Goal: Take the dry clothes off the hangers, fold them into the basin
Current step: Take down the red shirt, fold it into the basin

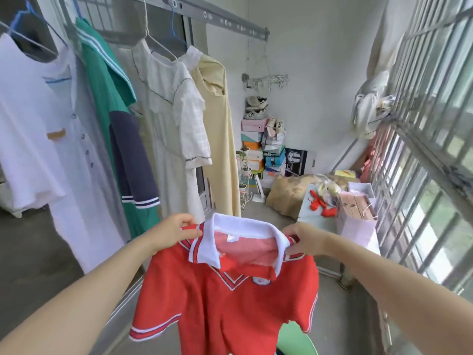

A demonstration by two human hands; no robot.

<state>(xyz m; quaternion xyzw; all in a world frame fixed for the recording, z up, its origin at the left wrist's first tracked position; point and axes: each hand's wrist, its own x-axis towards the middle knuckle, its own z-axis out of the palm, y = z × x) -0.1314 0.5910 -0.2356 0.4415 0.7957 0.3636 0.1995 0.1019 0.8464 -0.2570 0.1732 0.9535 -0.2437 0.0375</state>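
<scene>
The red polo shirt (225, 303) hangs free at six o'clock, left hand (174, 231) and right hand (304, 239) each pinching a shoulder by the collar — folding looks next, sleeves brought in evenly.

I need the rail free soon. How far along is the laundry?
The red polo shirt is off its hanger, not yet folded; the left hand and right hand pinch it at the shoulders. At least four garments hang on the rail: a white buttoned dress, a green top, a white ruffled dress and a cream dress. No folded clothes show.
</scene>
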